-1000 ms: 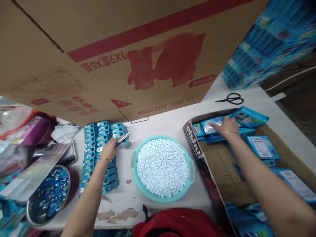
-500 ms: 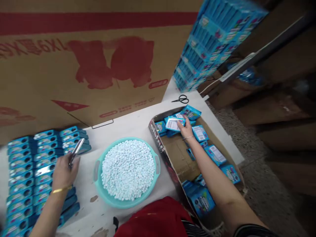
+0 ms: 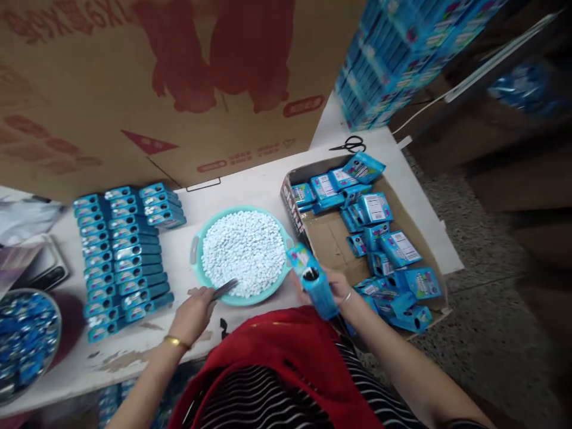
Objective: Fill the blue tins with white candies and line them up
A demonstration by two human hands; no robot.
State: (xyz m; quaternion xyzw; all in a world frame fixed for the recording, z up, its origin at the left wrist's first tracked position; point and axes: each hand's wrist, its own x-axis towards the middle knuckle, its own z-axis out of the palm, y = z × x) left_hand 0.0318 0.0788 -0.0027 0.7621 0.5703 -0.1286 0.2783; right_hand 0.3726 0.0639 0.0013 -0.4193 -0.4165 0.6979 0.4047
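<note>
My left hand (image 3: 195, 314) is closed around a slim metal tool (image 3: 224, 288), whose exact kind I cannot make out. The tool's tip is over the near left part of the small white candies (image 3: 243, 250) that fill a turquoise basin (image 3: 200, 275) with handles. In my right hand (image 3: 337, 287) is a small blue box (image 3: 316, 285) with a dark round hole in its face, held tilted between the basin and a shallow cardboard tray (image 3: 322, 238). More blue packs (image 3: 402, 247) lie jumbled in that tray.
Rows of blue boxes (image 3: 129, 250) stand left of the basin. Farther left are a bowl of blue wrapped pieces (image 3: 27, 339) and a phone (image 3: 47, 271). Black scissors (image 3: 351, 144) lie behind the tray, near a tall stack of blue boxes (image 3: 379, 77). A large carton (image 3: 187, 137) forms the back wall.
My right hand has come out of the tray toward me with a blue box. My left hand has moved right from the box rows to the basin with the metal tool. The view has shifted.
</note>
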